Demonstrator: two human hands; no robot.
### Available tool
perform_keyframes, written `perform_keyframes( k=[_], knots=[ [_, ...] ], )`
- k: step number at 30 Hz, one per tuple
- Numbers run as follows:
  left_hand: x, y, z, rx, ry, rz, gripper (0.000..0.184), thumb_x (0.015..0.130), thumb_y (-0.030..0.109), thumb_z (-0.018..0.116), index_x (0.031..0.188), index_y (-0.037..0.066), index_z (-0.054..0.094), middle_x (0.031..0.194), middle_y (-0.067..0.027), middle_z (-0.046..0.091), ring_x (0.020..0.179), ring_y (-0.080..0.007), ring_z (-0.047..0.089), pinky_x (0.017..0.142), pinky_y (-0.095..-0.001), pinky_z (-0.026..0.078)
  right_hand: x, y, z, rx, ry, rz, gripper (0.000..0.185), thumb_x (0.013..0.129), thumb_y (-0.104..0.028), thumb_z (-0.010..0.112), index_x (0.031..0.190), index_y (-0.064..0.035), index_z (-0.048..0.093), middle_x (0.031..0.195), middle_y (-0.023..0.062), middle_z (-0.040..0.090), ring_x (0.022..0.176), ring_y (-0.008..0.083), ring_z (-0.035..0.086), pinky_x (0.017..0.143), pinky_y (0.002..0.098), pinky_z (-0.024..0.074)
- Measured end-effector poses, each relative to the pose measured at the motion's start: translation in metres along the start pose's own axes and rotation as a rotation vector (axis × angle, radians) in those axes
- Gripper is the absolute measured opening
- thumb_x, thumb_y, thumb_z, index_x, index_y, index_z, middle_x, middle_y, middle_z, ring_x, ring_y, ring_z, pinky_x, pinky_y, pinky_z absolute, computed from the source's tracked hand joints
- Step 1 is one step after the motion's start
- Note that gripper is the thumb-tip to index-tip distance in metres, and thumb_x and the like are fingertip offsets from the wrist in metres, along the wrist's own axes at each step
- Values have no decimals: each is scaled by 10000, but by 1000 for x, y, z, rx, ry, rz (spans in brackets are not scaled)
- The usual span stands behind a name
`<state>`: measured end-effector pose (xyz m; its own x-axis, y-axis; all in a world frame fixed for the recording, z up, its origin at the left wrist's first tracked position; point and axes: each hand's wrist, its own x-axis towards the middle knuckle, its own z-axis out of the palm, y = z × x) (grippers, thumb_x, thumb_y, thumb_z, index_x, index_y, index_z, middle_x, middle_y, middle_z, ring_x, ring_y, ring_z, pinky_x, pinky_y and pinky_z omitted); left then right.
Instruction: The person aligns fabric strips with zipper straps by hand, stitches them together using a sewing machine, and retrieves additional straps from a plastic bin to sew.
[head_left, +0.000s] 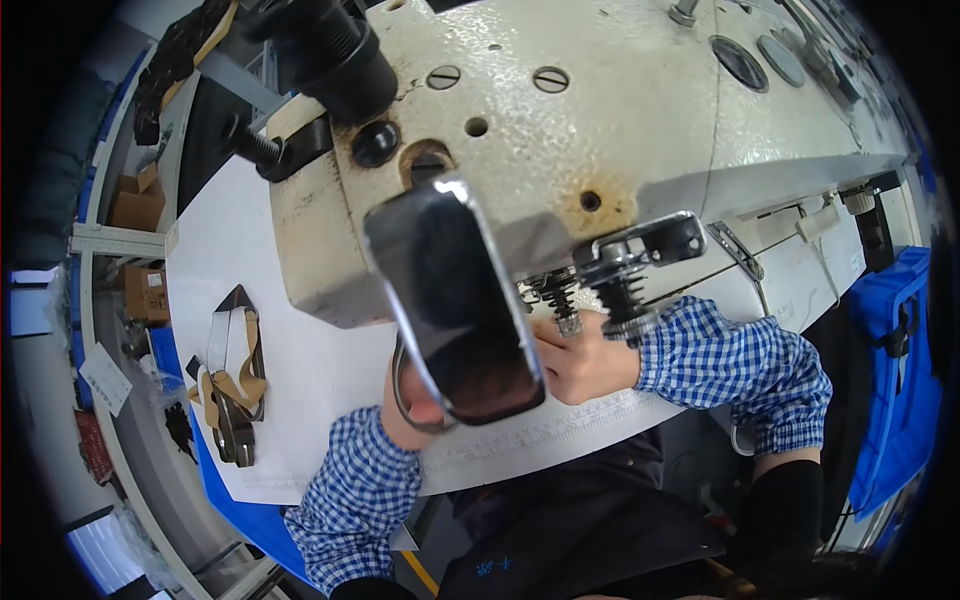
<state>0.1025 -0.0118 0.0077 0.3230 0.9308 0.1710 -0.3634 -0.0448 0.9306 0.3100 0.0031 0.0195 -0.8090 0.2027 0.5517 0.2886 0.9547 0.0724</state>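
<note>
A cream industrial sewing machine (640, 120) fills the upper middle of the head view. In front of its needle area hangs a dark, metal-rimmed plate (450, 300), which hides much of my hands' work. My right hand (590, 368) is under the spring tension posts (620, 290), its fingers curled and their tips behind the plate. Whatever it grips is out of sight. My left hand (402, 405) rests low at the plate's left edge, beside a thin metal ring (408, 395); its fingers are mostly covered. Both forearms wear blue checked sleeves.
On the white table (300, 430), a bundle of black and tan strips (232, 390) lies to the left. A printed ruler scale (560, 432) runs along the front edge. Blue bins (895, 380) stand at right, and shelves with cardboard boxes (145, 292) at left.
</note>
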Motion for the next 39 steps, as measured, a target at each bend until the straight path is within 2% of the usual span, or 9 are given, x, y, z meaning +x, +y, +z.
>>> perform_keyframes(
  k=[2,3,8,12,15,18,24,32,39],
  knots=[
    [-1,15,15,-115,15,-91,417,846,185,628,1178,-25,487,1062,-171,584,972,-288,568,831,-389,462,-1,-10,1,-32,-20,19,335,642,-154,569,884,71,623,913,204,626,668,180,606,475,223,469],
    [-1,15,13,133,-15,-65,424,835,175,638,1178,-23,484,1061,-175,583,965,-298,571,821,-388,466,-2,-13,-1,0,-51,-33,340,654,-176,562,874,76,623,927,240,619,708,240,625,481,229,457],
    [-3,17,4,1374,-154,77,474,781,125,687,1179,-16,471,1055,-198,578,931,-347,586,772,-381,486,-7,-36,-7,-58,-70,-50,323,645,-191,557,826,66,634,916,222,613,843,320,629,505,244,409],
    [-1,24,7,1298,-216,27,357,771,60,660,1107,0,556,1078,-183,581,949,-344,582,777,-384,486,-9,-41,-7,-27,-70,-80,302,640,-205,547,770,52,639,909,212,601,866,333,619,525,274,407],
    [-2,22,1,1406,-305,282,311,753,25,649,1059,12,598,1110,-161,575,997,-327,570,840,-392,471,-8,-39,-5,-8,-62,-96,306,639,-208,546,772,51,640,907,215,602,860,335,617,526,276,408],
    [-5,15,-3,1408,-368,269,324,738,36,665,1057,29,606,1146,-142,562,1038,-327,546,893,-419,448,-9,-39,-5,5,-32,-68,302,638,-207,546,763,51,641,906,223,601,858,334,619,527,275,411],
    [-12,13,6,1380,-264,192,358,702,97,722,1034,19,611,1170,-143,550,1061,-340,540,905,-440,442,-7,-44,-7,2,-43,-44,304,634,-200,552,763,60,640,899,234,599,852,343,630,494,262,405],
    [1,15,2,1343,-282,223,358,743,102,706,1082,35,609,1113,-164,577,1027,-330,557,881,-400,448,-1,-34,-11,-40,-88,-32,298,628,-182,562,784,62,634,896,233,598,853,351,637,473,248,436],
    [7,-1,-9,1282,-117,120,237,774,97,678,1000,36,640,971,-152,607,870,-301,581,761,-380,468,2,-14,-2,3,-4,74,282,578,-146,596,773,52,644,846,171,592,665,195,577,471,241,457]
  ],
)
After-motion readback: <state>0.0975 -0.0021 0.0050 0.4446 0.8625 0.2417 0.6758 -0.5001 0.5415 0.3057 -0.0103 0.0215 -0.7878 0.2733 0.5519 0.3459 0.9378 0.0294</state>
